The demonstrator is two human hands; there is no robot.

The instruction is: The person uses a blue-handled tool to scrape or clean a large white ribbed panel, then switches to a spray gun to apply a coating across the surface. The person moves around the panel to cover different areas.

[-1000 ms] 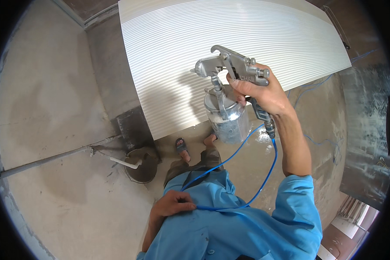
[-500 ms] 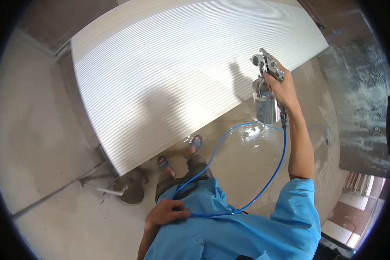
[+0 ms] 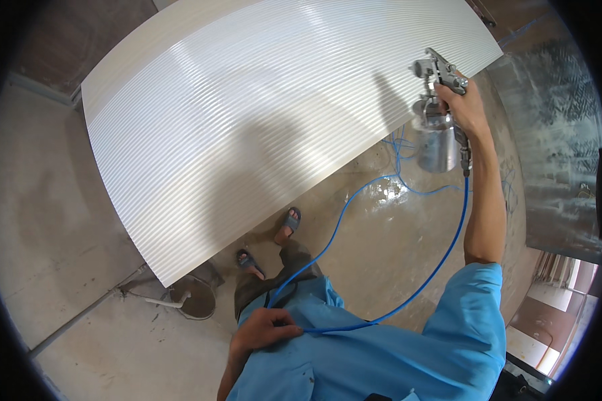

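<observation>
Item: spray gun (image 3: 440, 73) w/ metal cup (image 3: 437, 146) beneath, held out at arm's length over right end of white ribbed panel (image 3: 261, 127). Right hand (image 3: 467, 107): grip clenched on gun handle. Left hand (image 3: 264, 329): grip pinching blue air hose (image 3: 408, 301) at waist. Concrete floor (image 3: 67, 220) below.

panel (image 3: 247, 134) top edge cut off | right hand (image 3: 471, 110) hides gun grip

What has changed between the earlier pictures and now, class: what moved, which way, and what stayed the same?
The right hand carried the spray gun, with its metal cup, from the middle of the ribbed white panel out to its right end, arm stretching. The left hand stayed at the waist on the blue hose. Nothing was let go.
</observation>
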